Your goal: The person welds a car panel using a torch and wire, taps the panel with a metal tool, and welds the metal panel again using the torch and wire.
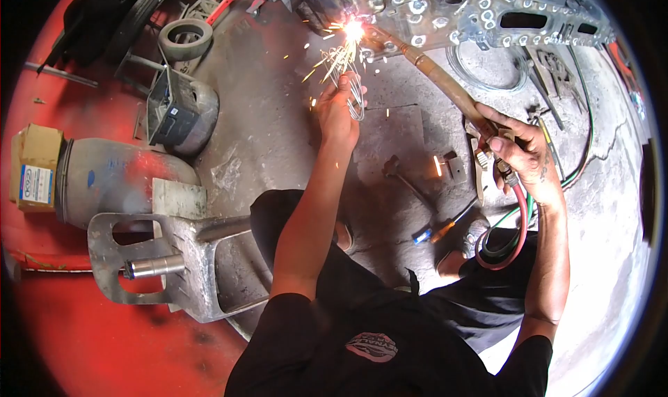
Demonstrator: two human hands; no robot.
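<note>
My left hand (339,112) is closed on a looped bundle of thin wire (357,98), just below a bright flame and a spray of sparks. The glare hides the wire's far end. In my right hand (518,146) is the handle of a gas torch (445,82), whose long tube slants up and left to the glowing spot. That spot lies at the lower edge of a grey metal panel (480,14) with round weld marks and oval holes. Red and green hoses (523,216) hang from the torch below my right hand.
A hammer (410,181) and a screwdriver (445,231) lie on the floor by my feet. Coiled wire (487,84) is under the panel. At left are a metal frame (209,233), a grey cylinder (118,174), a cardboard box (38,153) and a tire (186,35).
</note>
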